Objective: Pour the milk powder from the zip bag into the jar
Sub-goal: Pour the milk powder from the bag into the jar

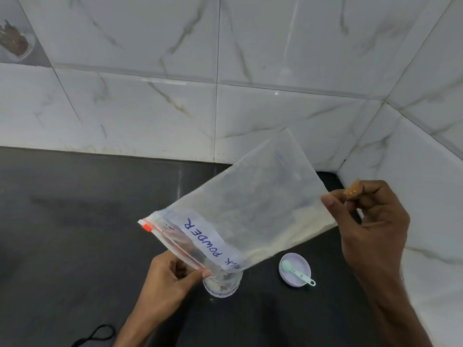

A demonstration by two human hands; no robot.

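Judging this zip bag [250,201] limp and light, I have my left grip [170,279] pinching its mouth corner over the jar [220,286], right grip [373,221] pinching the raised bottom corner.

A dark countertop [75,221] is bounded behind and to the right by white, grey-veined wall tiles [150,108] joined in a corner.
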